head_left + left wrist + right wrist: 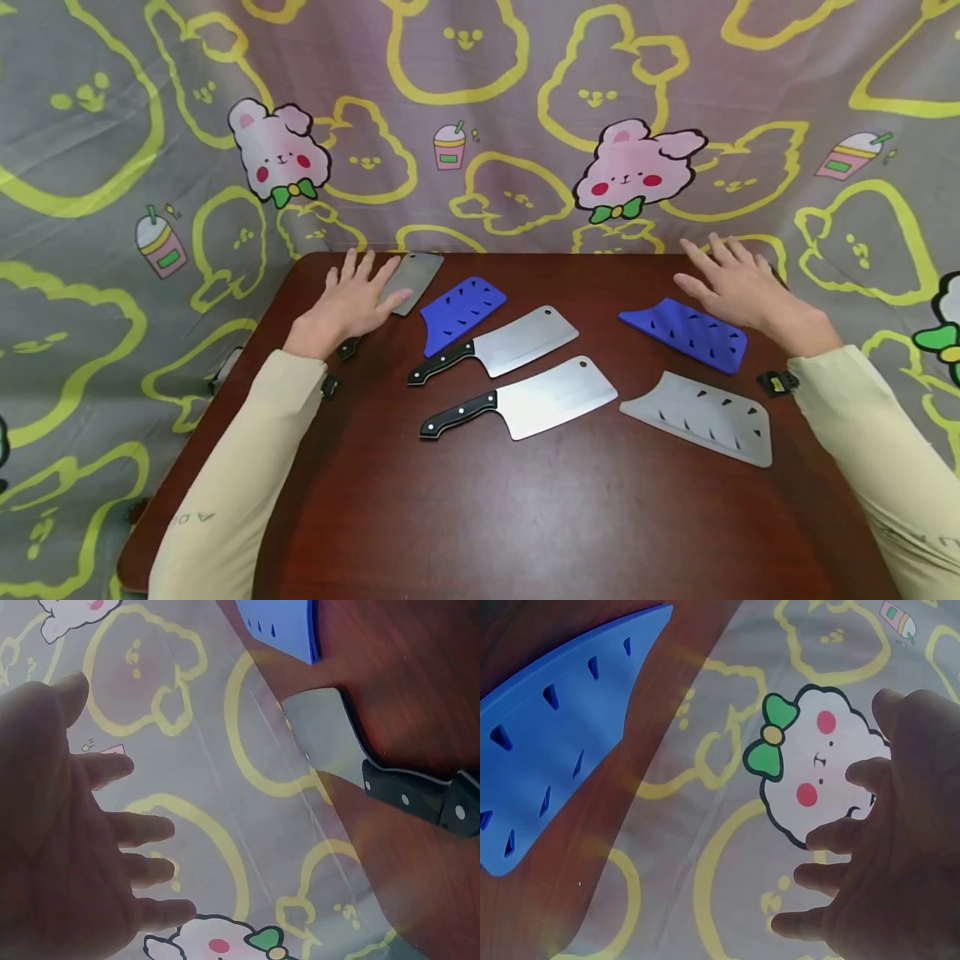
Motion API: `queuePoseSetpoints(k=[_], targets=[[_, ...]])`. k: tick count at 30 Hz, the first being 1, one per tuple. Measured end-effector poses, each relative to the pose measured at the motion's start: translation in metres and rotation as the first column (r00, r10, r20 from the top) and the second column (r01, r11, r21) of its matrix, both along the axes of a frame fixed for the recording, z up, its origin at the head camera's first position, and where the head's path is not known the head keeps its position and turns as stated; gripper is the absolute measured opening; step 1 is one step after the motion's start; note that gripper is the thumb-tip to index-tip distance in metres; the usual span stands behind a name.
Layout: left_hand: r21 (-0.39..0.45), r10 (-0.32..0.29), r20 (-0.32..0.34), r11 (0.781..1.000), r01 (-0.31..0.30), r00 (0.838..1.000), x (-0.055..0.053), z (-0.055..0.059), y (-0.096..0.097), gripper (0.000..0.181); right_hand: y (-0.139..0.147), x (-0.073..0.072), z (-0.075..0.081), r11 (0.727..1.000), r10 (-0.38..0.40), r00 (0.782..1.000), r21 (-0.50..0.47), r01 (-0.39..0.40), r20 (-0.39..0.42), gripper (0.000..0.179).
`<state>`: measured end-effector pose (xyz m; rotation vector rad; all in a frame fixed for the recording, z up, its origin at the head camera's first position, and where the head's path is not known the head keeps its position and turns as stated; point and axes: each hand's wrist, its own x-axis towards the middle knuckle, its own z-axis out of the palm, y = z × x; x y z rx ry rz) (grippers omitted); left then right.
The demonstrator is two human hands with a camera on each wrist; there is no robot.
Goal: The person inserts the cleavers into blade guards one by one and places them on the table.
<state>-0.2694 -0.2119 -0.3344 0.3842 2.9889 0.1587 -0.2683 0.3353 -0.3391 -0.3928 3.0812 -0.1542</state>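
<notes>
My left hand (pixel 351 302), fingers spread and holding nothing, hovers over a cleaver (pixel 414 282) at the table's back left. That cleaver's black handle (pixel 420 793) shows in the left wrist view; the hand hides part of it in the head view. My right hand (pixel 738 283), also spread with nothing in it, is just beyond a blue blade cover (pixel 690 332). Two more cleavers (pixel 531 340) (pixel 558 398) lie in the middle, black handles to the left. Another blue blade cover (pixel 463 312) sits between the left hand and these cleavers. A grey blade cover (pixel 705 419) lies front right.
The dark red-brown wooden table (pixel 540 517) has rounded corners. Behind it and along its sides hangs a grey curtain (pixel 517 125) with yellow outlines and cartoon rabbits. Dark straps with buckles (pixel 780 382) sit at both wrists.
</notes>
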Motion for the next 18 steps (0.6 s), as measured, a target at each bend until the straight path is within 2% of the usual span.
queuePoseSetpoints(k=[4,9,18], targets=[[0.007,-0.011,-0.011,1.0,0.011,1.0,0.006,-0.005,0.005,0.075,-0.004,0.003,-0.002,1.0,-0.006,1.0,-0.018,0.006,0.013,0.077],[0.031,-0.076,-0.023,0.997,0.077,0.997,0.019,-0.016,0.019,0.075,-0.006,0.011,-0.005,1.0,-0.001,1.0,-0.013,0.002,0.031,0.077],[0.063,-0.17,-0.06,0.983,0.174,0.984,0.04,-0.037,0.046,0.071,0.006,0.038,-0.024,0.998,-0.004,0.992,-0.057,0.011,0.123,0.079]])
